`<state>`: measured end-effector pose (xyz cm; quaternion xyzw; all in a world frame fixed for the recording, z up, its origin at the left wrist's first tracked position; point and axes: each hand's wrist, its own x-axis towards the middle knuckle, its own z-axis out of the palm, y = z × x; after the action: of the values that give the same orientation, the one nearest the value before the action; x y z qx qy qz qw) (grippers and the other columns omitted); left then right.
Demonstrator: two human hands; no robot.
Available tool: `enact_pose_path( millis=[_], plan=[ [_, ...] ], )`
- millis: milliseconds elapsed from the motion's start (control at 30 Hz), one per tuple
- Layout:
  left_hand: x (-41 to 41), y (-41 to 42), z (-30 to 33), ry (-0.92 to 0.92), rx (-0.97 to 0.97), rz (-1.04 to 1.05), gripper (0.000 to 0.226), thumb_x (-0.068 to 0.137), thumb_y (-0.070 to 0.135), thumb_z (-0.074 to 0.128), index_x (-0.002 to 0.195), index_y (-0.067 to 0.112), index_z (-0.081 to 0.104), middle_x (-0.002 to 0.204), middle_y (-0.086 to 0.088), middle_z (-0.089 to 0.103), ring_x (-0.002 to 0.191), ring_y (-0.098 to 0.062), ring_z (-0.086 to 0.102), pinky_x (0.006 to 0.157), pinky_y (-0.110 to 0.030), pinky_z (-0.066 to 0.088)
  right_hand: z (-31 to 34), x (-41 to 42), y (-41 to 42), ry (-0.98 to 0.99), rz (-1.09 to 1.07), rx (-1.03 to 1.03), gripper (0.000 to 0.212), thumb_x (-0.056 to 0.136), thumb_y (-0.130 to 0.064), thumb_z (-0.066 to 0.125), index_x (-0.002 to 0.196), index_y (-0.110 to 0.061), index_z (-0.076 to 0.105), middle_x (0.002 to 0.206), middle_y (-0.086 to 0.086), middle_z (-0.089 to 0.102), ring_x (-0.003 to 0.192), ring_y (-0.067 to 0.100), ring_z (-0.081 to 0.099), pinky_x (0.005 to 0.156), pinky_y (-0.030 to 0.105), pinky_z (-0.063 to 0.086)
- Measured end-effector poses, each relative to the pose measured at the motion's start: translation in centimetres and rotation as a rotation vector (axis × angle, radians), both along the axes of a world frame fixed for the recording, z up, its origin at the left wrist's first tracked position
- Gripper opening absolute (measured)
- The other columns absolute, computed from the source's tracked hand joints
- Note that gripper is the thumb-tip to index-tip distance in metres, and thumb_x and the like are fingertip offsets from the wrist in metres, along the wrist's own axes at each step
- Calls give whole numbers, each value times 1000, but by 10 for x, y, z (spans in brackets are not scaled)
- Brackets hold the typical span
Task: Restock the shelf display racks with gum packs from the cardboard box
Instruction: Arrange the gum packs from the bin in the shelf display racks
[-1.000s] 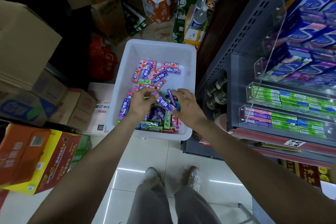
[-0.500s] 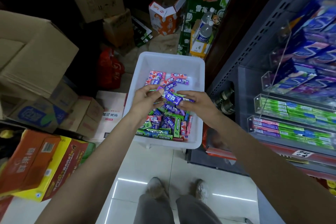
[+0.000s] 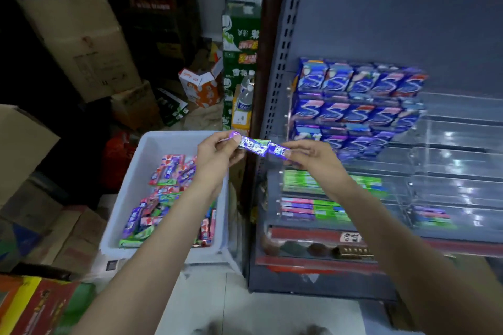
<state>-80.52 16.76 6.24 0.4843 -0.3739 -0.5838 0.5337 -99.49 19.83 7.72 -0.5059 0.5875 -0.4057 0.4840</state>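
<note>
The purple gum packs (image 3: 257,146) are held up between both hands, above the right rim of the white plastic bin (image 3: 152,160) and just left of the shelf upright; half a second ago they were low over the heap inside the bin. The left hand (image 3: 217,155) pinches their left end with thumb and curled fingers, and the right hand (image 3: 310,155) pinches the right end at its fingertips. Motion blur hides how many packs are in the bunch. Both hands have risen and moved rightward, toward the clear acrylic display racks (image 3: 449,171), and the view has swung up and right with them, so the racks now fill the right half of the picture instead of its edge.

The loose gum packs (image 3: 163,198) left in the bin, purple, pink and green, lie as they did. On the racks, blue boxed gum (image 3: 359,106) fills the upper tiers, green stick packs (image 3: 302,181) sit on a lower tier behind the right forearm, and pink and purple packs (image 3: 296,208) lie on the tier below. Several compartments at the right show only bare acrylic.

Brown cardboard boxes (image 3: 81,35) stand stacked at left, with a red and yellow carton (image 3: 35,304) at the bottom left corner.
</note>
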Motion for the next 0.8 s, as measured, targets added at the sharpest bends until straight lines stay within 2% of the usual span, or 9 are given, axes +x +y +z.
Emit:
enact_pose_path(
  millis=[67, 167, 233, 367, 467, 567, 633, 700, 800],
  plan=[
    [-45, 7, 9, 3, -39, 15, 12, 91, 4, 56, 86, 14, 60, 63, 9, 66, 56, 2, 61, 61, -14, 53, 6, -45, 12, 18, -59, -24, 21, 87, -1, 60, 85, -20, 67, 71, -4, 70, 62, 1, 63, 64, 14, 48],
    [-108, 18, 13, -3, -57, 50, 6, 91, 6, 58, 92, 11, 60, 75, 0, 63, 61, -1, 58, 59, -14, 51, 18, -114, 32, 40, -78, -30, 19, 87, 4, 58, 88, -14, 63, 73, 4, 67, 57, 1, 63, 57, 11, 46],
    [-149, 28, 12, -8, -76, 42, 5, 90, 5, 58, 94, 9, 59, 79, -4, 61, 65, -5, 58, 58, -14, 52, 22, -159, 47, 13, -104, -31, 21, 87, 9, 55, 95, -9, 58, 70, 2, 66, 53, 2, 63, 51, 12, 45],
    [-226, 51, 14, -57, -123, -32, 10, 91, 4, 57, 89, 13, 61, 76, -2, 60, 60, 2, 60, 58, -12, 51, 19, -233, 75, 56, -113, -45, 44, 85, 13, 52, 114, -19, 58, 80, 14, 62, 67, 14, 61, 61, 20, 48],
    [-269, 63, 10, -93, -131, -110, 14, 90, 3, 58, 87, 16, 60, 78, -3, 60, 69, -8, 58, 57, -11, 49, 11, -276, 88, 65, -173, -34, 37, 86, 13, 53, 109, -15, 58, 78, 11, 63, 59, 5, 61, 56, 15, 49],
    [-302, 70, 1, -159, -135, -180, 11, 90, 3, 58, 89, 13, 60, 78, -3, 61, 71, -11, 57, 59, -12, 51, -5, -311, 100, 96, -245, 8, 29, 85, 7, 60, 91, -20, 57, 78, 12, 62, 68, 19, 59, 70, 29, 50],
    [-318, 72, -4, -176, -136, -193, 10, 90, 3, 59, 88, 12, 61, 79, -3, 63, 72, -12, 58, 59, -12, 51, -18, -330, 105, 86, -284, 49, 28, 83, 8, 61, 84, -18, 54, 79, 12, 62, 68, 19, 60, 68, 29, 53],
    [-331, 75, -10, -191, -130, -192, 9, 90, 4, 59, 90, 12, 62, 81, -3, 63, 75, -13, 59, 60, -13, 52, -30, -346, 109, 86, -326, 82, 24, 82, 11, 61, 88, -11, 54, 79, 11, 60, 67, 16, 62, 62, 26, 57],
    [-345, 81, -16, -207, -114, -198, 8, 90, 4, 59, 92, 11, 61, 83, -1, 64, 77, -11, 60, 60, -11, 51, -49, -366, 115, 141, -344, 95, 25, 82, 8, 62, 101, -8, 58, 87, 13, 62, 84, 31, 64, 76, 48, 57]
  ],
)
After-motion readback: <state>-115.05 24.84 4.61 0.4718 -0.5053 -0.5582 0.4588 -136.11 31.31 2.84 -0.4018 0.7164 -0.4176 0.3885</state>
